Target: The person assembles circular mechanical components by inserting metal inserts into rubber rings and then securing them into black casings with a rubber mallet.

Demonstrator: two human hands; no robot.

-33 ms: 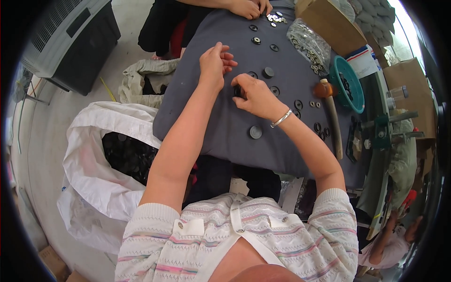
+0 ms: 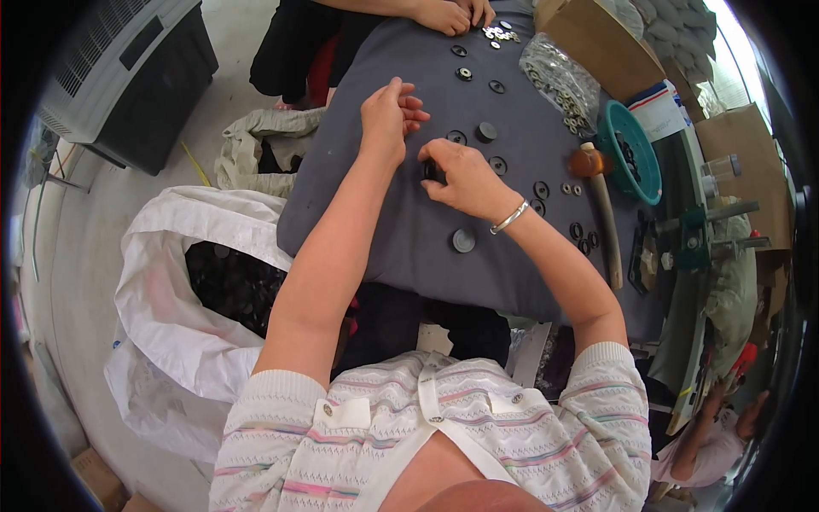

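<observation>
My left hand [image 2: 391,119] is held over the grey cloth-covered table [image 2: 392,230], its fingers loosely spread and nothing in them. Just to its right, my right hand [image 2: 467,177] grips a small black round part [image 2: 435,171] between thumb and fingers; most of that part is hidden. Around the right hand lie a black ring [image 2: 456,138], a dark disc-shaped cap [image 2: 486,131] and another black ring [image 2: 497,165]. Nearer to me sits a grey round cap [image 2: 463,241]. More black rings [image 2: 542,190] lie to the right, beside two small metal rings [image 2: 572,189].
A wooden-handled mallet [image 2: 607,218], a teal basket [image 2: 650,183] of black parts and a plastic bag [image 2: 559,81] of metal rings line the right side. Another person's hands [image 2: 452,13] work at the far edge. A white sack [image 2: 153,282] of black parts stands left.
My right hand's fingers have shifted very slightly, and more of the black round part shows between them. My left hand stays in place.
</observation>
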